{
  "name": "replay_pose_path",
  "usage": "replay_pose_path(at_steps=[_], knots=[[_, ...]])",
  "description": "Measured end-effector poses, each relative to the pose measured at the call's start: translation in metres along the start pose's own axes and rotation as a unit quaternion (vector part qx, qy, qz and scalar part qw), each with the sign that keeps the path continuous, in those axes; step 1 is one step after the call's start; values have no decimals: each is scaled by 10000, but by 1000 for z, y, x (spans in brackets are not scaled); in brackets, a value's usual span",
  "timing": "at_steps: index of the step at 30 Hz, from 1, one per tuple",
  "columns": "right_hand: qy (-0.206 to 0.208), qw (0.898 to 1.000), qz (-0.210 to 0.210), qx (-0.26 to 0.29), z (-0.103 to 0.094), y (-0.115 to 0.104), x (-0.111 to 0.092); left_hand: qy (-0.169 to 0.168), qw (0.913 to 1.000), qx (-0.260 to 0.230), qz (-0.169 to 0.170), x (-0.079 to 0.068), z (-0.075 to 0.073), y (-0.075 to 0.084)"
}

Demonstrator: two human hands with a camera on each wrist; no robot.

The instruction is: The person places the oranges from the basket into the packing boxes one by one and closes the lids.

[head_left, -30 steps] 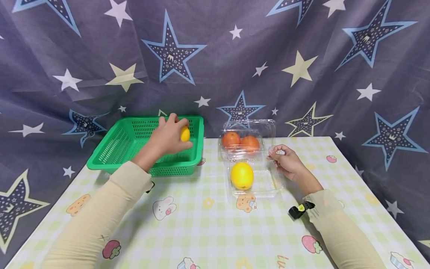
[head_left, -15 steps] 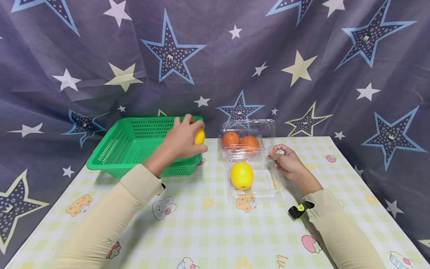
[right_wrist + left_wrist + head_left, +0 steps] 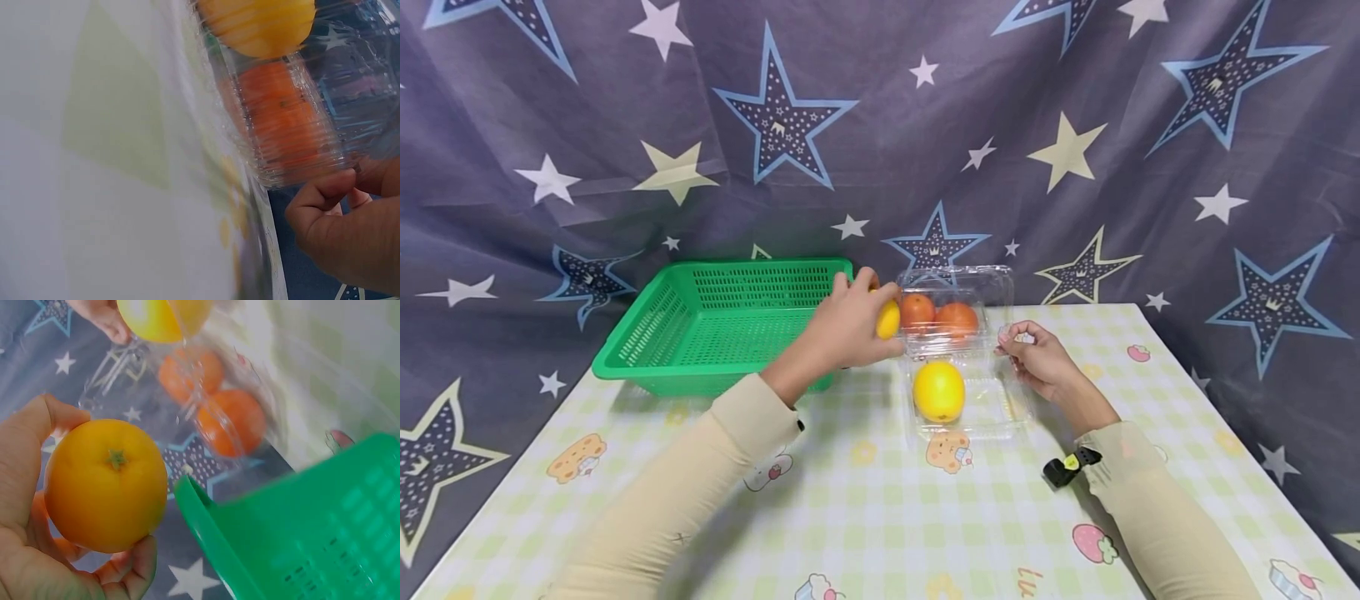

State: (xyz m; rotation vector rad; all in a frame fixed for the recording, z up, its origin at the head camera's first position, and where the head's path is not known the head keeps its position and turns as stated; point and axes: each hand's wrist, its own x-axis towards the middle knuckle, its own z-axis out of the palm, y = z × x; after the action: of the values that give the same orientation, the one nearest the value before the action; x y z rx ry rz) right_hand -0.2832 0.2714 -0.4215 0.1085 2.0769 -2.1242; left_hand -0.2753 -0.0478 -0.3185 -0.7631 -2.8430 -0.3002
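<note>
My left hand grips an orange, held in the air just right of the green basket's edge; its star-shaped green stem end shows in the left wrist view. My right hand pinches the rim of the clear plastic packaging at its right side, thumb against finger. In the front part of that packaging sits another yellow-orange fruit. Two reddish-orange round fruits lie behind it under clear plastic. Whether the packaging is one piece or two, I cannot tell.
The green perforated basket stands at the back left, with no fruit showing inside. A checked, cartoon-printed cloth covers the table. Directly behind the table hangs a dark star-patterned curtain.
My left hand has carried the orange rightward, from over the green basket to beside the clear packaging. The right hand keeps its pinch on the packaging in the same place.
</note>
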Motion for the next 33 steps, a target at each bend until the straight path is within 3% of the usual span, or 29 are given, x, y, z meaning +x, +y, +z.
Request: replay_pose_path(at_steps=[17,26,33], knots=[[41,10000,-12,2,-1,3,3,-103,9987,-282,415,14,21,47],[15,10000,-33,-5,-1,4,3,-120,9970,-202,733,18,37,70],[0,10000,-87,-21,-2,3,3,-298,9950,-296,905,20,47,86]])
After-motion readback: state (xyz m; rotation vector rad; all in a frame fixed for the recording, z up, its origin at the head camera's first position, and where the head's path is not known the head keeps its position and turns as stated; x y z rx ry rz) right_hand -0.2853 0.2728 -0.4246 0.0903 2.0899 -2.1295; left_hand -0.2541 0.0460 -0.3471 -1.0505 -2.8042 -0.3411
